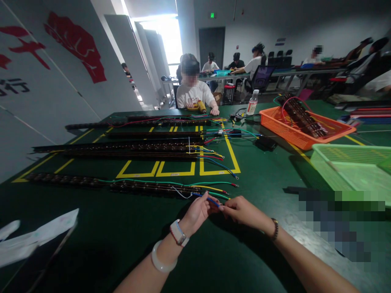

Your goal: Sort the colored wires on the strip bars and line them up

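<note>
Dark bundle [149,187] laid across the tabletop [122,236], from near the left edge to the middle; coloured leads fanned out at its right end. Left forearm angled up and right from the near edge, bangle [163,258] and watch [179,232] worn. Left hand [199,213] turned inward, thumb on top, fingers curled; blue wire [214,202] gripped between thumb and fingers. Wire is held mid-tabletop, just off the bundle's right end, sloped down to the right between both hands. Right forearm angled left from the near right corner, bracelet [275,228] worn at the wrist. Right hand [242,210] held back-up, fingers bent; wire's free end pinched by thumb and index, tip hidden. Orange basket [305,140] set toward the far right corner, green basket [330,173] nearer, toward the right edge.
</note>
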`<state>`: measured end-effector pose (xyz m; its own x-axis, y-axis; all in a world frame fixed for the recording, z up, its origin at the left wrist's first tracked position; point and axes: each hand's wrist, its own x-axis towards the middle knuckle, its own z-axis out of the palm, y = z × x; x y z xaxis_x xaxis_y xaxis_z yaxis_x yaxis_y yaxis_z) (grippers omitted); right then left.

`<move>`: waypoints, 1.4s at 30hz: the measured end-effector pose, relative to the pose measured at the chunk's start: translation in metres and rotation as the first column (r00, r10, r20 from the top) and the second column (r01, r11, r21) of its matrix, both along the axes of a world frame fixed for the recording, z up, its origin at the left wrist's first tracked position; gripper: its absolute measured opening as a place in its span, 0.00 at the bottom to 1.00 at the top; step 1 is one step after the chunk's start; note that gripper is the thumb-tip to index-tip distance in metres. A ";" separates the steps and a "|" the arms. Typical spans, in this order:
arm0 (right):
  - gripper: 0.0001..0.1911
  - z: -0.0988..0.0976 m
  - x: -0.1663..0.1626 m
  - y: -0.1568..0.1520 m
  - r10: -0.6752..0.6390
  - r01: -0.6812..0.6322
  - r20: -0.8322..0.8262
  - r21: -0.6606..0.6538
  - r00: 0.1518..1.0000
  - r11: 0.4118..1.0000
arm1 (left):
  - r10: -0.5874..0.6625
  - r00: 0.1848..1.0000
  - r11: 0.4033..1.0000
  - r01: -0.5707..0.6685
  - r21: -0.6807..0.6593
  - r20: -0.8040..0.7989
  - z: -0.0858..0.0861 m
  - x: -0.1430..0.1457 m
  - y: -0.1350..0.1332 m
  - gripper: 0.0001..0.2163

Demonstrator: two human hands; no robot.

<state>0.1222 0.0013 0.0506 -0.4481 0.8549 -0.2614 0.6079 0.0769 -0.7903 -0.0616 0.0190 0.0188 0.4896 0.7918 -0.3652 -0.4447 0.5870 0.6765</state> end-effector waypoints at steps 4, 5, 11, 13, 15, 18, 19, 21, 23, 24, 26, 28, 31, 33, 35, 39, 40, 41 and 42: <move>0.23 -0.003 -0.002 -0.001 -0.057 0.057 -0.005 -0.030 0.998 0.998 | 0.025 0.999 1.000 -0.025 -0.002 0.024 0.000 0.001 0.000 0.17; 0.23 -0.003 -0.002 -0.001 -0.065 0.065 -0.007 -0.022 0.998 0.998 | 0.025 0.999 1.000 -0.025 -0.003 0.028 0.000 0.001 0.000 0.17; 0.21 -0.005 0.000 0.002 -0.076 0.076 -0.006 0.037 0.997 0.996 | -0.019 0.999 1.000 0.018 0.015 0.026 -0.002 0.000 0.000 0.18; 0.21 -0.007 0.001 0.004 -0.106 0.099 0.041 0.145 0.993 0.984 | -0.081 0.997 0.995 0.081 0.049 -0.011 -0.001 0.000 -0.002 0.19; 0.21 -0.010 0.002 0.005 -0.143 0.114 0.100 0.252 0.985 0.961 | -0.156 0.982 0.980 0.168 0.104 -0.109 0.002 0.001 -0.004 0.20; 0.18 -0.016 0.003 0.005 -0.156 0.076 0.215 0.338 0.964 0.938 | -0.278 0.919 0.925 0.334 0.179 -0.281 0.004 0.001 -0.007 0.22; 0.17 -0.019 0.003 0.004 -0.146 0.043 0.266 0.360 0.953 0.932 | -0.316 0.893 0.900 0.389 0.197 -0.321 0.005 0.001 -0.008 0.23; 0.16 -0.025 0.001 0.003 -0.117 -0.041 0.364 0.400 0.924 0.916 | -0.366 0.846 0.855 0.470 0.220 -0.387 0.004 -0.001 -0.008 0.24; 0.14 -0.029 -0.001 0.001 -0.096 -0.112 0.430 0.433 0.898 0.894 | -0.381 0.814 0.834 0.507 0.217 -0.438 0.003 -0.002 -0.008 0.25; 0.14 -0.030 -0.003 0.001 -0.090 -0.134 0.446 0.447 0.890 0.884 | -0.386 0.802 0.831 0.517 0.206 -0.455 0.002 -0.003 -0.008 0.25; 0.12 -0.032 -0.005 0.001 -0.091 -0.154 0.451 0.476 0.888 0.866 | -0.398 0.786 0.831 0.527 0.176 -0.473 0.001 -0.003 -0.007 0.26; 0.11 -0.033 -0.005 0.000 -0.094 -0.155 0.435 0.503 0.896 0.850 | -0.414 0.770 0.828 0.540 0.150 -0.486 0.002 -0.003 -0.008 0.26; 0.12 -0.036 -0.004 0.000 -0.083 -0.154 0.398 0.527 0.914 0.836 | -0.426 0.733 0.817 0.563 0.122 -0.530 0.006 -0.001 -0.009 0.27; 0.15 -0.040 -0.003 -0.001 -0.066 -0.151 0.364 0.535 0.929 0.831 | -0.430 0.711 0.815 0.571 0.100 -0.556 0.008 -0.001 -0.009 0.26; 0.16 -0.044 -0.001 -0.001 -0.057 -0.133 0.316 0.547 0.947 0.827 | -0.446 0.707 0.818 0.571 0.070 -0.549 0.010 -0.001 -0.009 0.27; 0.17 -0.048 0.002 -0.002 -0.095 -0.046 0.209 0.585 0.973 0.809 | -0.493 0.686 0.809 0.588 0.010 -0.536 0.009 -0.002 -0.006 0.28; 0.17 -0.047 0.003 -0.002 -0.114 -0.017 0.179 0.598 0.977 0.802 | -0.502 0.669 0.799 0.602 0.003 -0.548 0.010 -0.002 -0.006 0.28; 0.17 -0.045 0.003 -0.003 -0.132 0.015 0.146 0.612 0.980 0.791 | -0.511 0.646 0.785 0.620 -0.001 -0.567 0.010 -0.003 -0.005 0.28; 0.17 -0.043 0.004 -0.004 -0.145 0.045 0.108 0.630 0.984 0.775 | -0.519 0.618 0.767 0.642 -0.001 -0.591 0.010 -0.003 -0.005 0.28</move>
<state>0.1261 -0.0024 0.0076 -0.3565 0.8884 0.2891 0.7398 0.4574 -0.4934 -0.0645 0.0141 0.0292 0.6456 0.4911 -0.5848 0.4088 0.4246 0.8078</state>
